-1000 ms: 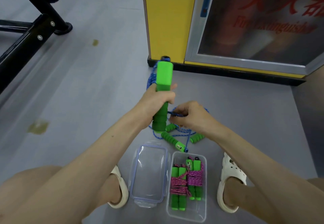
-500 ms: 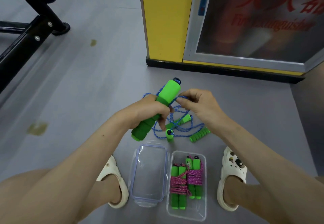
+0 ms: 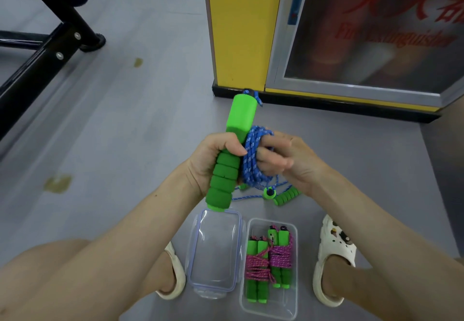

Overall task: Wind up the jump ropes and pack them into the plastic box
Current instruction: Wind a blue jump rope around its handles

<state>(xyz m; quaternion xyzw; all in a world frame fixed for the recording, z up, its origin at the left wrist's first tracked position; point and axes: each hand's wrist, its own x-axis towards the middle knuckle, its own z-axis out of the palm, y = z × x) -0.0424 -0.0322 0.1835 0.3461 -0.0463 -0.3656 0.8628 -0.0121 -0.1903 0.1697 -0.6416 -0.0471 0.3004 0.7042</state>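
Left hand (image 3: pixel 213 157) wrapped round green handle (image 3: pixel 241 115); right hand (image 3: pixel 286 159) curled on blue rope (image 3: pixel 252 154) coils. Turns judged best laid tight, side by side.

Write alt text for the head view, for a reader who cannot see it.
A person's left hand grips a green handle while the right hand holds coils of blue rope beside it. On the grey floor below, a clear plastic box holds two wound pink jump ropes, its lid lying beside it.
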